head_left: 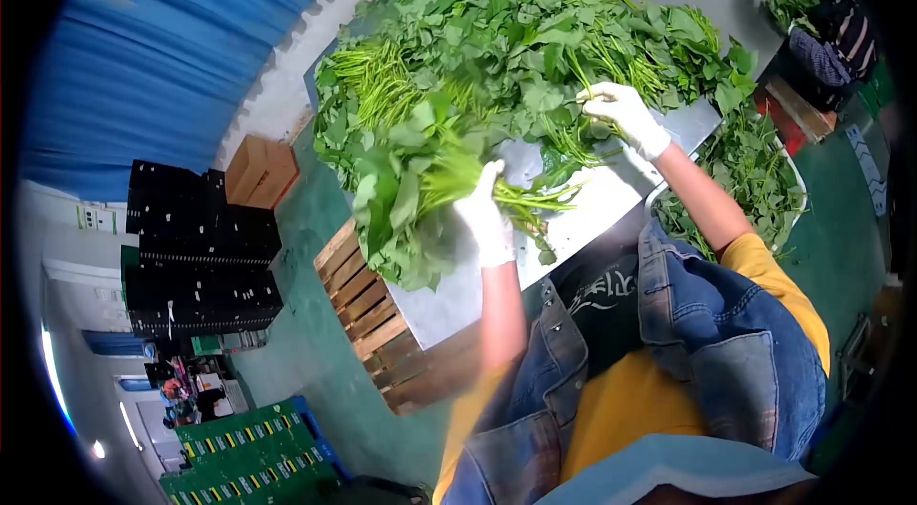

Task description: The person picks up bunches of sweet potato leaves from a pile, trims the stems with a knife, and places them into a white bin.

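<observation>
A big heap of leafy green stalks [516, 37] covers a grey metal table [449, 300]. My left hand [485, 214], in a white glove, grips a bunch of the greens [411, 194] by its stems near the table's front edge, with the leaves hanging to the left. My right hand [623, 115], also gloved, reaches into the right side of the heap with its fingers closed around a few stems [573, 137].
A wooden pallet [368, 304] sticks out under the table. A crate of greens [755, 171] stands at the right. Black crates [196, 247] and a cardboard box [260, 171] sit on the green floor at left. Other people work at the far side and right.
</observation>
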Tool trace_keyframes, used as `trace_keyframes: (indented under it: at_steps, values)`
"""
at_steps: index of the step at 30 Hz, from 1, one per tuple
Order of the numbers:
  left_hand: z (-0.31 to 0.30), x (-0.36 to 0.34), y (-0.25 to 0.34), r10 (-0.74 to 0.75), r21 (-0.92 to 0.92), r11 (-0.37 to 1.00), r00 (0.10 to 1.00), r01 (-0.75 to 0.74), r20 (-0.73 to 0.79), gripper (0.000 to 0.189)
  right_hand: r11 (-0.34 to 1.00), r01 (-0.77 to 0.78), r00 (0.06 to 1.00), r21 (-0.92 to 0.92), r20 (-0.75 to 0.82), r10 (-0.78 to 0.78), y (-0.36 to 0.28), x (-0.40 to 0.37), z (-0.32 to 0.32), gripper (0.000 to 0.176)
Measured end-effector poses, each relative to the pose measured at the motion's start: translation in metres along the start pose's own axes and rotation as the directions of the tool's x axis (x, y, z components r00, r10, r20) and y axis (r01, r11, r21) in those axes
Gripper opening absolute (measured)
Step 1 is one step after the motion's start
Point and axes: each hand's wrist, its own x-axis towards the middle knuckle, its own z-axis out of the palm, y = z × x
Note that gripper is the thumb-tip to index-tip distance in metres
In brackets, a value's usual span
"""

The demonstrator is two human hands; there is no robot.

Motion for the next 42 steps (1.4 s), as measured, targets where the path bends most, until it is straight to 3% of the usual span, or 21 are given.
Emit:
trace_keyframes:
  at_steps: [1,3,5,6,7,9,14,18,22,24,26,29,32,33,34,35,38,39,40,41,42]
  values:
    - [-0.001,-0.001,-0.004,0.260,0.492,0.804,0.941,-0.334,0.215,0.021,0.995,0.073,0.997,-0.074,0.009,-0.073,-0.008,-0.013,0.012,0.027]
    - [0.018,-0.005,0.000,0.004,-0.146,0.989,0.992,0.015,0.125,0.026,0.962,0.226,0.966,-0.154,-0.094,-0.242,-0.017,-0.035,0.035,0.019]
    - [0.034,-0.010,-0.008,0.084,0.105,0.990,0.990,-0.096,0.112,0.032,0.744,0.509,0.822,-0.434,-0.012,-0.569,-0.017,-0.045,0.039,0.020]
    - [0.035,-0.011,-0.015,0.381,0.357,0.808,0.877,-0.469,0.291,0.034,0.645,0.581,0.755,-0.496,0.033,-0.655,-0.016,-0.046,0.039,0.022]
    - [0.034,-0.010,-0.020,0.376,0.358,0.810,0.880,-0.464,0.289,0.034,0.648,0.578,0.759,-0.496,0.035,-0.650,-0.013,-0.047,0.038,0.022]
    - [0.037,-0.011,-0.022,-0.073,-0.239,0.965,0.984,0.110,0.161,0.028,0.496,0.589,0.705,-0.638,0.106,-0.701,-0.005,-0.050,0.035,0.021]
    - [0.049,-0.015,-0.021,-0.035,-0.141,0.987,0.968,0.072,0.248,0.024,0.080,0.622,0.628,-0.779,0.435,-0.645,0.006,-0.059,0.031,0.035]
    - [0.048,-0.020,-0.024,-0.026,0.025,0.999,0.962,0.020,0.270,0.022,0.059,0.602,0.678,-0.796,0.471,-0.564,-0.006,-0.069,0.037,0.034]
    - [0.046,-0.021,-0.026,0.000,-0.070,0.997,0.964,0.019,0.267,0.022,0.267,0.580,0.728,-0.769,0.344,-0.593,-0.001,-0.075,0.032,0.037]
    - [0.047,-0.022,-0.022,-0.092,-0.110,0.986,0.961,0.124,0.262,0.021,0.746,0.422,0.901,-0.515,0.149,-0.406,-0.001,-0.077,0.027,0.027]
    - [0.050,-0.026,-0.022,-0.082,-0.088,0.990,0.962,0.108,0.260,0.021,0.930,0.246,0.969,-0.274,0.057,-0.240,0.005,-0.077,0.022,0.016]
    - [0.053,-0.033,-0.028,-0.015,-0.014,1.000,0.965,0.020,0.261,0.021,0.942,0.285,0.954,-0.178,-0.046,-0.297,0.011,-0.085,0.012,0.018]
    - [0.048,-0.032,-0.034,0.089,0.103,0.988,0.966,-0.117,0.243,0.020,0.961,-0.012,0.962,0.276,-0.259,0.087,-0.007,-0.108,-0.008,0.017]
    - [0.045,-0.029,-0.039,0.138,0.168,0.970,0.964,-0.178,0.225,0.020,0.849,0.189,0.954,0.493,-0.297,-0.040,0.041,-0.096,-0.042,0.018]
    - [0.040,-0.016,-0.055,0.482,0.352,0.717,0.793,-0.601,0.372,0.018,0.556,0.284,0.949,0.781,-0.311,-0.048,0.065,-0.092,-0.071,0.023]
    - [0.036,-0.015,-0.035,-0.093,-0.021,0.995,0.969,0.100,0.227,0.015,0.342,0.251,0.967,0.905,-0.221,-0.125,0.073,-0.095,-0.098,0.038]
    - [0.032,-0.002,-0.051,-0.009,-0.019,1.000,0.938,0.017,0.346,0.013,0.323,0.163,0.986,0.932,-0.144,-0.082,0.030,-0.114,-0.090,0.077]
    - [0.038,-0.010,-0.043,-0.023,-0.021,0.999,0.926,0.034,0.377,0.014,0.425,0.071,0.994,0.903,-0.031,-0.102,0.029,-0.108,-0.085,0.065]
    - [0.043,-0.018,-0.035,-0.037,-0.022,0.998,0.913,0.051,0.407,0.014,0.850,0.111,0.994,0.514,-0.050,-0.099,0.026,-0.110,-0.079,0.054]
    - [0.046,-0.024,-0.030,-0.041,-0.019,0.998,0.908,0.054,0.416,0.014,0.994,0.101,0.992,-0.044,-0.067,-0.104,0.003,-0.109,-0.057,0.044]
    - [0.049,-0.028,-0.029,-0.104,-0.040,0.990,0.895,0.134,0.433,0.016,0.991,0.090,0.996,-0.100,0.011,-0.090,-0.010,-0.108,-0.039,0.034]
